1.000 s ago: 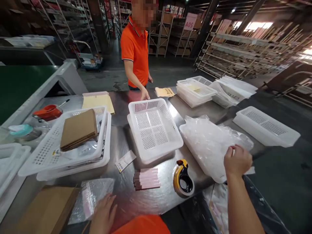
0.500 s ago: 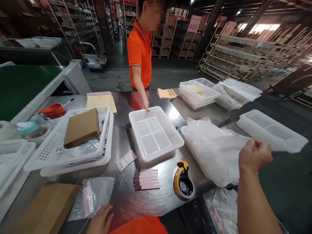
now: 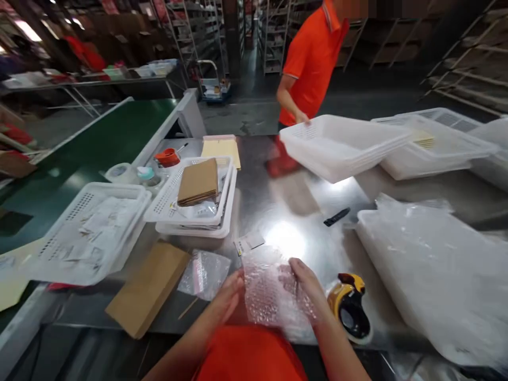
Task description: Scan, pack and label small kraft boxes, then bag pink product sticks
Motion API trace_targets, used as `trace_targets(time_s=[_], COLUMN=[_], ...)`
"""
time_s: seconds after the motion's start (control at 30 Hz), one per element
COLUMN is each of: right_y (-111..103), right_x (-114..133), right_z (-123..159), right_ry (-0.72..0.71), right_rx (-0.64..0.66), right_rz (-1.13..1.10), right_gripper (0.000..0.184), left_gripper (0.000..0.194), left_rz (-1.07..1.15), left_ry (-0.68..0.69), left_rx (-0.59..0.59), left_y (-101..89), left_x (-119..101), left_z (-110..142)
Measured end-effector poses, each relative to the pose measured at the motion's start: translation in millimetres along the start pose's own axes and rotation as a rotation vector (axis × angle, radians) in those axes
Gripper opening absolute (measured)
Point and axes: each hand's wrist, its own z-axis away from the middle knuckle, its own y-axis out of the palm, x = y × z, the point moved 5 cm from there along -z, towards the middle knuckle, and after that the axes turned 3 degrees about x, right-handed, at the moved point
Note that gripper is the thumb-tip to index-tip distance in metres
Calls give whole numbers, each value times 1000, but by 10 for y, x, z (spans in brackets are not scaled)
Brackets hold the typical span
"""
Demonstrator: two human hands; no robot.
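clear bubble-wrap pouch (image 3: 266, 290): between my hands, long axis away
left hand (image 3: 229, 297): half open, gripping its edge
right hand (image 3: 305, 286): same, opposite edge

Worn: orange shirt (image 3: 249, 355), only the front in frame, at the bottom centre of the head view. Bright, plain fabric, slightly soft in focus, rounded upper edge from the downward camera angle. Sleeves and collar out of frame. Left forearm (image 3: 186, 338) and right forearm (image 3: 337, 346) bare, tapering toward the wrists, running off the lower frame edge. Left hand (image 3: 227, 296) and right hand (image 3: 305, 283) bare, fingers uncovered, nail detail too blurred to tell.
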Motion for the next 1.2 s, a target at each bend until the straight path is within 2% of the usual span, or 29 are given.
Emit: trace_targets(time_s=[0.07, 0.13, 0.2, 0.27, 0.33, 0.37, 0.43, 0.5, 0.57, 0.63, 0.67, 0.7, 0.8, 0.83, 0.87, 0.93, 1.03, 1.13, 1.2], right_y=[160, 253, 338, 443, 529, 550, 557, 563, 588, 626, 647, 672, 768, 801, 828, 839, 693, 371, 89], right_x=[-209, -313, -379, -448, -546, -609, -751, -885, -999, -1084, -1112, -1135, -1205, -1234, -1265, -1319, -1328, -1221, -1118], right_z=[-125, -195, -182, -81, 59, 114, 165, 149, 94, 28, -1, -23, -37, -29, -19, -13, -60, -113, -108], right_ry=[13, 34, 117, 247, 366, 388, 349, 253, 175, 129, 105, 79, 10, -7, -19, -32, -47, -102, -164], right_rx=[34, 56, 137, 280, 386, 394, 347, 284, 250, 239, 237, 239, 276, 300, 328, 374, 362, 272, 174], right_rz=[54, 74, 5, -127, -224, -219, -106, 34, 123, 165, 190, 218, 296, 317, 338, 378, 436, 530, 639], right_gripper=[39, 42, 49, 61, 65, 61, 49, 42, 40, 41, 41, 42, 42, 41, 40, 41, 49, 49, 39], left_gripper=[55, 43, 43, 48, 51, 51, 48, 42, 37, 38, 39, 36, 25, 26, 27, 30, 35, 36, 32], left_rz=[19, -11, 9, 94, 159, 162, 99, -8, -97, -229, -352, -489, -734, -726, -698, -640, -581, -618, -707], left_ry=[-51, -111, -101, -54, -11, -1, -1, -27, -51, -3, 42, 77, 42, 3, -26, -54, -95, -63, 18], left_rx=[-60, -175, -330, -479, -567, -589, -633, -683, -755, -858, -876, -836, -461, -370, -336, -381, -458, -583, -710], left_y=[-74, -214, -380, -530, -637, -678, -761, -850, -945, -1019, -1019, -981, -714, -635, -585, -580, -749, -1059, -1240], left_x=[-65, -85, -94, -75, -27, 6, 80, 157, 209, 183, 140, 103, 166, 227, 281, 354, 360, 135, -115], left_z=[35, 80, 116, 142, 148, 147, 149, 172, 228, 316, 349, 354, 248, 214, 188, 158, 173, 292, 415])
